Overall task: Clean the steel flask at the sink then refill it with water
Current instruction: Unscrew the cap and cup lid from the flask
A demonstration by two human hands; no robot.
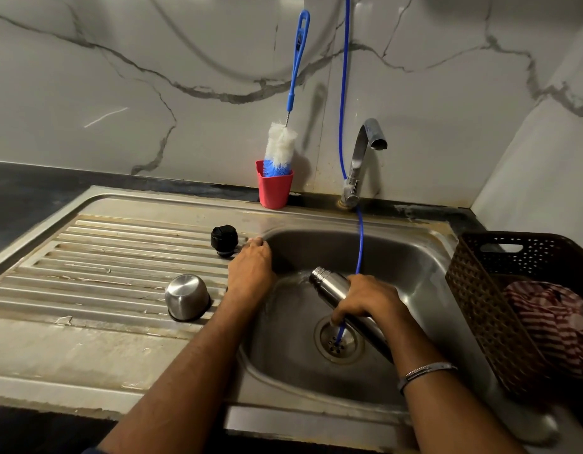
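right hand wrapped round the flask, tipped mouth-down over the basin so water dumps out ahead of the grip. left hand flat on the sink edge, probably bracing. stopper just beyond its fingertips, cup upturned beside that wrist.

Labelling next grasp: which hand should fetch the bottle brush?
Left, probably. The left hand rests open on the sink rim, nearer the bottle brush in the red cup; the right hand grips the steel flask.
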